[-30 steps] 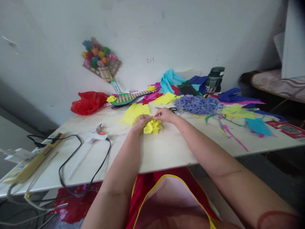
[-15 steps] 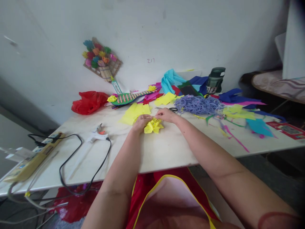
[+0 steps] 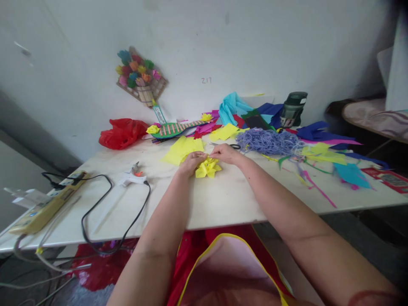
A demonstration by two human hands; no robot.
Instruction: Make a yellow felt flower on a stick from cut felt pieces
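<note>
A yellow paper flower (image 3: 208, 168) with ruffled petals lies low over the table at my fingertips. My left hand (image 3: 192, 162) is closed at its left edge, fingers pinched on its upper part. From the right, my right hand (image 3: 224, 153) bends in with thumb and forefinger pressed together just above the petals. A thin pale line shows between the fingertips of both hands; its kind is too small to tell. Behind my left hand is a yellow paper sheet (image 3: 182, 148). Scissors (image 3: 235, 146) lie just behind my right hand, their blades partly covered.
To the left are a glue gun (image 3: 134, 177) with its black cord and a power strip (image 3: 51, 206). Purple yarn (image 3: 269, 141), a dark bottle (image 3: 293, 110) and coloured paper scraps (image 3: 352, 173) spread rightward. A red plastic bag (image 3: 123, 134) sits at the back left.
The view has shifted slightly, so everything appears a little further right. Both hands stay at the yellow flower, with their fingertips nearly as before.
</note>
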